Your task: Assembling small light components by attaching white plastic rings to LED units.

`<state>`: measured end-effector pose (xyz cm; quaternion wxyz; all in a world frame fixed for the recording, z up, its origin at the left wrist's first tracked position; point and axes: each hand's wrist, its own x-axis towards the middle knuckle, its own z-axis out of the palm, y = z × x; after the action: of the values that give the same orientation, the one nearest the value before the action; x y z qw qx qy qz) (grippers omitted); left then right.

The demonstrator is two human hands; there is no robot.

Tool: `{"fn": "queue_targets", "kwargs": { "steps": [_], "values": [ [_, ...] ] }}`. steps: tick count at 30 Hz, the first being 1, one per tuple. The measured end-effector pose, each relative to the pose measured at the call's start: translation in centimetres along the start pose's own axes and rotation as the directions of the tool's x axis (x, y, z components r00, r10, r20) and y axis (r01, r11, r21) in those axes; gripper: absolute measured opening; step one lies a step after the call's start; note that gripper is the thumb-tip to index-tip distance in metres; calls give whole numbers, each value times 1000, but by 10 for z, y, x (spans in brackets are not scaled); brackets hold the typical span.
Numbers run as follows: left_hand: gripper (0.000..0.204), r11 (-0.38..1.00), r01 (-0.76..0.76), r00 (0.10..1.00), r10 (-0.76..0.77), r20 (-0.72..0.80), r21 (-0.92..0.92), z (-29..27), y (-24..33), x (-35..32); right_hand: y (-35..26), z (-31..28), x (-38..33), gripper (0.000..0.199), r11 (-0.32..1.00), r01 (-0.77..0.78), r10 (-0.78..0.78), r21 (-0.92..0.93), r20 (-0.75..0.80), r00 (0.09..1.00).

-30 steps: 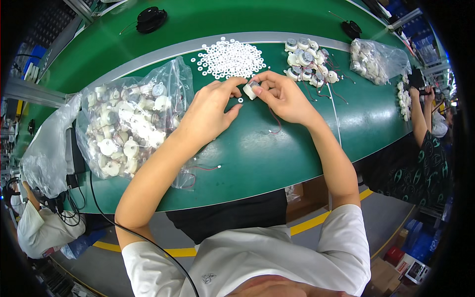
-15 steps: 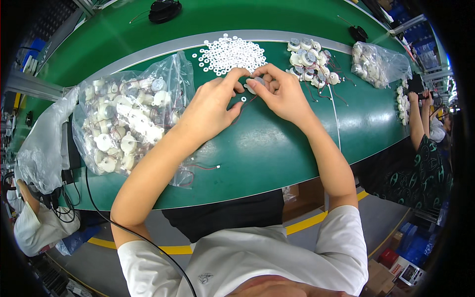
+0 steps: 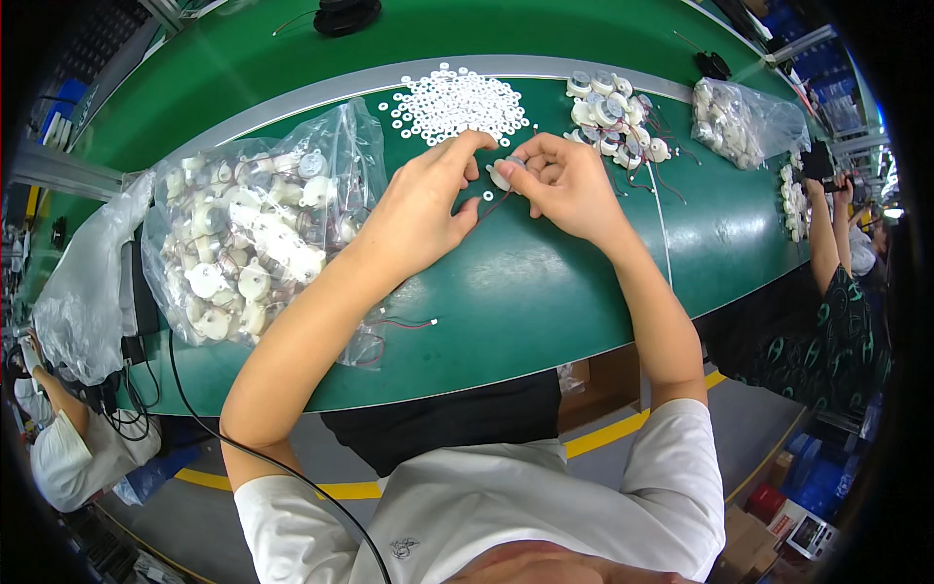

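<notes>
My right hand [image 3: 564,183] pinches a small round white part with a metal cap and thin wires [image 3: 501,175] between thumb and fingers. To its left, my left hand [image 3: 423,200] is curved with thumb and fingers apart, and nothing shows between them. A single white ring [image 3: 488,196] lies by the left thumb, below the held part. Just beyond the left fingertips spreads a pile of small white rings [image 3: 457,105]. More of the wired round parts [image 3: 608,115] are heaped to the right of that pile.
A large clear bag of wired parts [image 3: 248,243] lies left of my left forearm on the green table [image 3: 506,311]. A smaller filled bag [image 3: 730,122] lies at the far right. Black devices [image 3: 347,16] sit on the green strip beyond. A co-worker's arms [image 3: 827,224] reach in at right.
My right hand has drawn slightly right, away from the left fingertips, and the held part shows more fully. The black devices on the far strip have shifted right.
</notes>
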<state>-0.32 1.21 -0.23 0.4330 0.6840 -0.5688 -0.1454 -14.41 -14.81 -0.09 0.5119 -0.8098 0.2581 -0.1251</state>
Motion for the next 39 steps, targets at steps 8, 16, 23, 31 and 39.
{"fn": "queue_targets", "kwargs": {
  "steps": [8,16,23,31,39],
  "values": [
    [58,990,-138,990,137,22,23,-1,-2,-3,-5,12,-6,26,998,50,-51,43,2,999],
    [49,978,-172,982,160,96,123,-6,-2,-2,-1,7,-5,19,943,287,-288,-167,17,957],
    [47,938,-218,972,183,147,270,-10,-1,1,-2,11,-10,21,910,367,-361,-191,69,930],
    [39,836,-308,949,236,209,454,-14,13,-6,-3,23,-20,21,707,487,-530,-513,72,845],
    [35,792,-308,951,254,174,527,-11,13,-8,0,22,-18,22,797,473,-498,-375,34,866]
  ]
}}
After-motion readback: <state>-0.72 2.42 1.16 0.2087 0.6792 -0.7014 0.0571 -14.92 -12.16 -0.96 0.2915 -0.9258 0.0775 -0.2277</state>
